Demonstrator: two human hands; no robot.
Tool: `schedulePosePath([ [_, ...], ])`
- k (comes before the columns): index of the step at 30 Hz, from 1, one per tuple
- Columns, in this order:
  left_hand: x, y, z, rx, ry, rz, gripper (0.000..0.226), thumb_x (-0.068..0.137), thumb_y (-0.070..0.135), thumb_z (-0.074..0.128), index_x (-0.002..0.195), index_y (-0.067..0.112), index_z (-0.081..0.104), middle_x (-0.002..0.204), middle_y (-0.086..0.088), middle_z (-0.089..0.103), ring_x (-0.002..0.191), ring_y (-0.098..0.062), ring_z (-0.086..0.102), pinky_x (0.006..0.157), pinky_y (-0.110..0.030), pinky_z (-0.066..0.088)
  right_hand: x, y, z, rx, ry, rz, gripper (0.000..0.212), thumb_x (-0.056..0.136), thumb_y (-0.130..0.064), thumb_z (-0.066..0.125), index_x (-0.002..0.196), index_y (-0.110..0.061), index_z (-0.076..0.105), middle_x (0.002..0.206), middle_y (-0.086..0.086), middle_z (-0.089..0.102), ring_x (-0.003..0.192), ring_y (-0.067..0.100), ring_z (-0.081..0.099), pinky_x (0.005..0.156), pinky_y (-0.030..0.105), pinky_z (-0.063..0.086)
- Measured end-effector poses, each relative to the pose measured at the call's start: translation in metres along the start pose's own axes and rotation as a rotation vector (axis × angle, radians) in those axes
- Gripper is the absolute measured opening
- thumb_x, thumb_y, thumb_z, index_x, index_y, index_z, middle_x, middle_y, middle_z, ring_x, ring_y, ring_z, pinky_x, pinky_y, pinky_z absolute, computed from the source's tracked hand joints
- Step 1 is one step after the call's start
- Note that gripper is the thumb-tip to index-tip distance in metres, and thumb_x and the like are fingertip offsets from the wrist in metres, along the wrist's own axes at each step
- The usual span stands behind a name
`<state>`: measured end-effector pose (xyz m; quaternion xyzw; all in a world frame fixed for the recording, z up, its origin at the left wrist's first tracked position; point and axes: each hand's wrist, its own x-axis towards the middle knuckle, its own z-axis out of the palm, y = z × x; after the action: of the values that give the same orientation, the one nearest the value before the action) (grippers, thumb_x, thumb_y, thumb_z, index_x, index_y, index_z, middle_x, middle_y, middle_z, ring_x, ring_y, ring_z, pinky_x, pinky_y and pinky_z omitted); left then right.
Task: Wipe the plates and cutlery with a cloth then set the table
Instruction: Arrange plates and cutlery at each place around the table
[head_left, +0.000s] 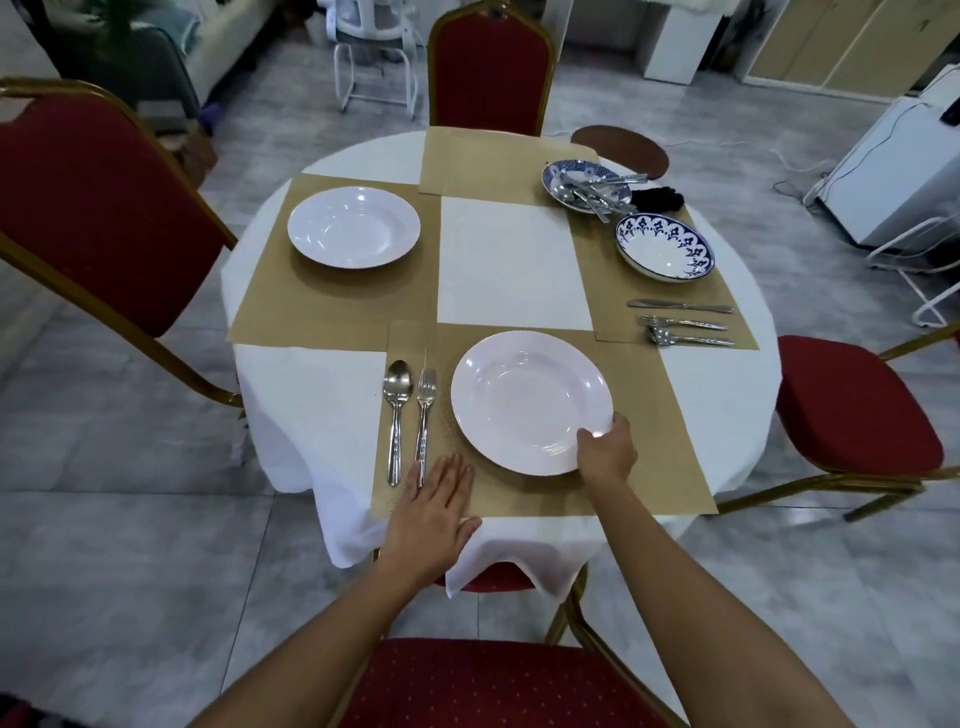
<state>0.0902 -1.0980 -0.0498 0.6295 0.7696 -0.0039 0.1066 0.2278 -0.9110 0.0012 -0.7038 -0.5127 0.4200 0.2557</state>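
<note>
1. A round table stands under a smooth white tablecloth. Tan woven placemats lie on it, their ribbed weave matte against the cloth, and the nearest placemat lies right in front of the person.
2. On that mat sits a glossy white plate, round, with a broad flat rim and a shallow well.
3. Just left of it, on the same mat, a polished steel spoon and a steel fork lie side by side, handles toward the person.
4. The right hand grips the plate at its near right rim, with the thumb laid over the top and the fingers curled round the edge.
5. The left hand lies flat on the mat's near left part, fingers straight and close together. Its fingertips reach the end of the fork's handle, but I cannot tell whether they touch it.
6. A second white plate, the same shape and gloss, rests on the left mat.
7. On the right mat stands a blue-and-white patterned bowl. Nearer, a steel knife and two steel forks lie parallel.
8. Farther back, a blue patterned dish holds a heap of steel cutlery. A crumpled black cloth lies just beside it on the right.
9. Red padded chairs with gold metal frames ring the table.
</note>
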Motion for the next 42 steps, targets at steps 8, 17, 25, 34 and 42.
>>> schedulePosePath([
  [8,0.002,0.004,-0.004,0.025,-0.018,-0.011,0.064,0.096,0.046,0.022,0.129,0.005,0.058,0.133,-0.016,0.056,0.123,-0.029,0.054,0.111,-0.047,0.008,0.018,0.009,-0.019,0.123,0.091,0.025,0.045,0.091,-0.007,0.059,0.135,-0.013,0.05,0.13,0.011,0.057,0.118,0.032,0.054,0.099,0.044,0.048],
  [17,0.003,0.003,-0.001,0.052,-0.054,-0.018,0.064,0.097,0.046,0.02,0.131,0.005,0.056,0.135,-0.016,0.055,0.125,-0.029,0.052,0.112,-0.046,0.007,0.037,0.017,-0.036,0.083,0.079,-0.002,0.048,0.092,-0.009,0.06,0.137,-0.013,0.048,0.134,0.01,0.054,0.121,0.032,0.052,0.099,0.042,0.045],
  [25,0.002,-0.025,-0.018,-0.065,0.214,-0.264,0.061,0.097,0.041,0.017,0.149,0.008,0.026,0.154,-0.012,0.026,0.142,-0.028,0.027,0.116,-0.045,0.007,0.0,-0.014,-0.007,-0.466,0.229,-0.584,0.051,0.088,-0.013,0.06,0.136,-0.011,0.047,0.139,0.015,0.045,0.126,0.035,0.04,0.098,0.049,0.039],
  [34,-0.006,-0.061,-0.017,-0.081,-0.018,-0.307,0.085,0.073,0.05,-0.026,0.151,0.023,-0.008,0.16,0.002,-0.006,0.147,-0.02,-0.006,0.117,-0.045,-0.005,-0.103,0.01,0.094,-0.475,-0.375,-0.963,0.038,0.091,-0.007,0.054,0.128,-0.016,0.061,0.121,0.011,0.061,0.106,0.03,0.056,0.085,0.037,0.049],
  [42,-0.007,-0.063,-0.014,-0.143,0.011,-0.281,0.082,0.077,0.048,-0.021,0.152,0.019,-0.003,0.16,0.001,0.0,0.147,-0.023,-0.004,0.117,-0.045,-0.003,-0.097,0.023,0.106,-0.635,-0.287,-1.071,0.034,0.07,-0.015,0.083,0.103,-0.019,0.074,0.102,-0.001,0.073,0.08,0.026,0.066,0.058,0.031,0.054],
])
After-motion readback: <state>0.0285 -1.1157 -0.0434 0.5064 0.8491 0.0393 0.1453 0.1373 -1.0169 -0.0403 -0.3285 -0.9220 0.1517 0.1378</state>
